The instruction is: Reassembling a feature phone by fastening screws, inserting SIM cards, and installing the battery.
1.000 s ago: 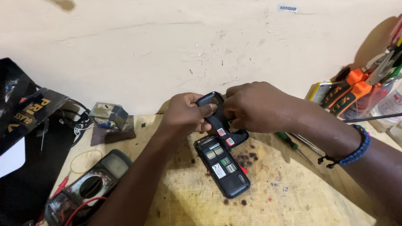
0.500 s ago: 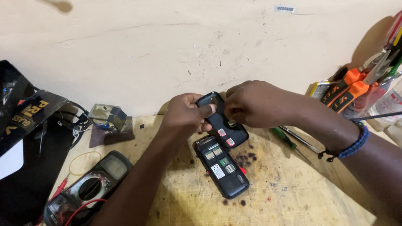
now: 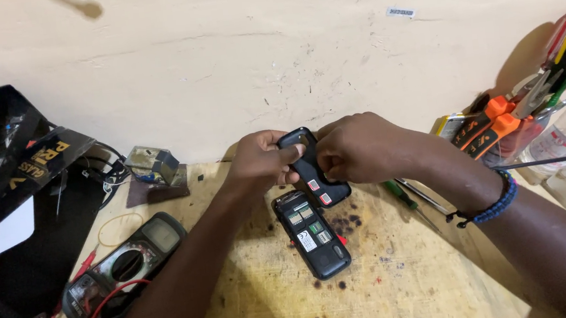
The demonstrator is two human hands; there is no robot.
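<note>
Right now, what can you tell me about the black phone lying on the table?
The phone is a small black one, plastic by the look of it, lying flat on the stained wooden table with its back facing up. Its back is open, so you can see the inner compartment with small white and green labels. It sits slanted, its top end near the hands. Just above it, the left hand and right hand hold a black cover. Whether the cover touches the phone is unclear.

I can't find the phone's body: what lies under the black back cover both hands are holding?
Under the back cover an opened black phone lies on the wooden bench. The cover hides its top end.
</note>
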